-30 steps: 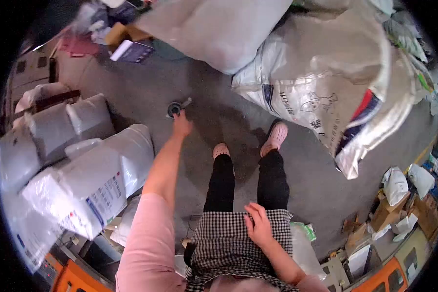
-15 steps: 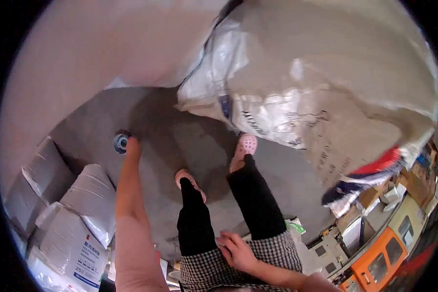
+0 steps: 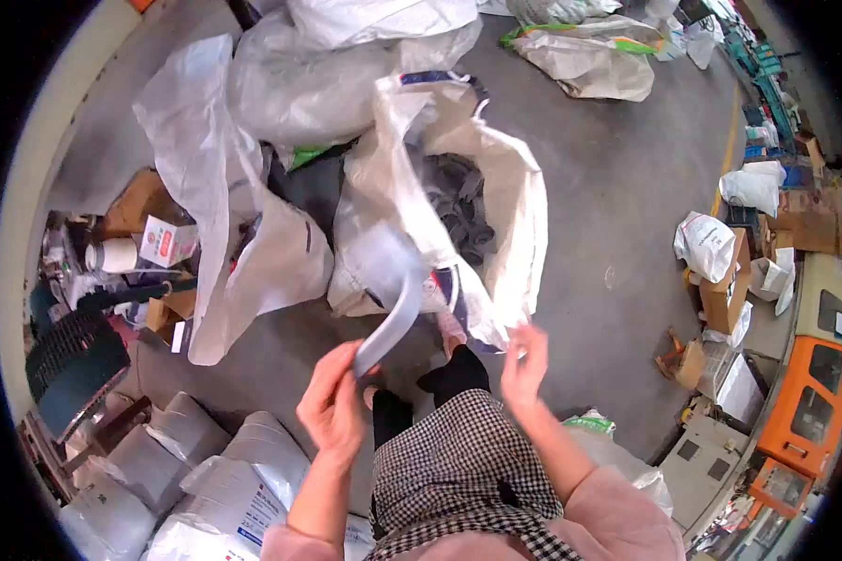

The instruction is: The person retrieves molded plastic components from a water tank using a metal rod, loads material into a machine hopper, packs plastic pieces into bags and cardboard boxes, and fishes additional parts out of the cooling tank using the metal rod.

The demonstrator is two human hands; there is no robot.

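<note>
Left hand (image 3: 332, 402) holding curved piece (image 3: 396, 323), white sack (image 3: 217, 496) — blue-barred label (image 3: 253, 531), lettering illegible

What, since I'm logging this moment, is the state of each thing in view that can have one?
Left hand, closed on the grey curved piece
Grey curved piece, held up, motion-blurred
Right hand, at the large white sack's rim; grip unclear
Large white sack, mouth open
Dark pieces, loose inside it
Packed bags, stacked, apparently closed
Orange machine door, apparently shut
</note>
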